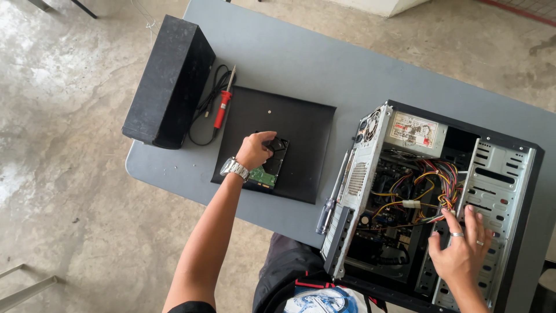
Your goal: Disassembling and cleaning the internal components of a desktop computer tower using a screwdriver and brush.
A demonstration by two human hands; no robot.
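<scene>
Head view, looking down on a grey table (301, 58). My left hand (255, 149), w/ a metal wristwatch (234, 168), is clenched around a hard drive (271, 164), which lies circuit-board side up on a flat black side panel (289, 124) at the table's middle; the drive's green board shows just below my fingers. My right hand (460, 249), rings on two fingers, rests flat and spread on the metal drive cage (495, 174) of an open PC case (440, 203) lying on its side at the table's right end; the hand grips nothing, fingers open, fingertips by the cable bundle. Contents of the case: power supply unit (416, 130) in the upper corner, a tangle of yellow, red, black and orange cables (431, 185) running from it across the interior, motherboard (385, 232) beneath w/ dark components; drive-cage bays look vacant as far as I can tell. A screwdriver (331, 200) lies on the table just beside the case's rear panel. At the table's left end: a black box (171, 81) standing on its side, and betw. it and the panel a red-handled soldering iron (223, 101) w/ its black cord (208, 104) coiled alongside. Floor is bare concrete (69, 174).
</scene>
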